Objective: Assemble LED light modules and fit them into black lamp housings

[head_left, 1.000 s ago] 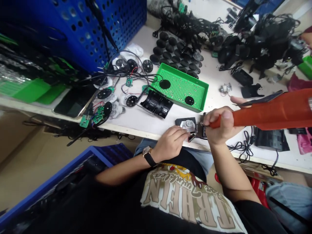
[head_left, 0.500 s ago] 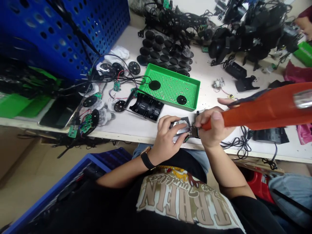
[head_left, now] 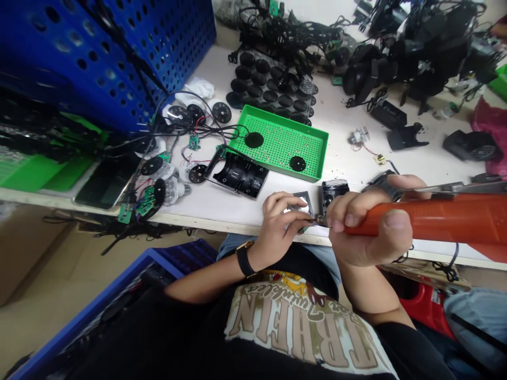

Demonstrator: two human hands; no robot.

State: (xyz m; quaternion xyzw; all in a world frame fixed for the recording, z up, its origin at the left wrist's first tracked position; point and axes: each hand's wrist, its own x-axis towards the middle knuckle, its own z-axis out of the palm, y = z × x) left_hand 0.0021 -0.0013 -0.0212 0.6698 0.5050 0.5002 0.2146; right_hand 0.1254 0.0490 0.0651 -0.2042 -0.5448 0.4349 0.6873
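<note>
My right hand [head_left: 368, 227] is wrapped round an orange electric screwdriver [head_left: 435, 216], held nearly level with its bit pointing left. The bit's tip meets the fingertips of my left hand [head_left: 279, 227], whose thumb and forefinger are pinched together. What they pinch is too small to make out. Under the left fingers lies a grey square part [head_left: 304, 198] with a bright silvery middle. A small green edge, perhaps of a circuit board, shows below those fingertips. Just beyond the right hand stands a black housing piece [head_left: 335, 191].
A green perforated tray [head_left: 322, 158] holds scattered screws and two black discs. Left of it are a black half shell [head_left: 237, 174], wired circuit boards [head_left: 146, 200] and a phone [head_left: 103, 182]. Rows of black-topped lamps [head_left: 269, 95] stand behind. A blue crate [head_left: 174, 68] rises at left.
The screwdriver has swung lower and nearer to me, its bit now at the left fingertips. The black housing beyond the right hand has come into view. The whole view has shifted slightly.
</note>
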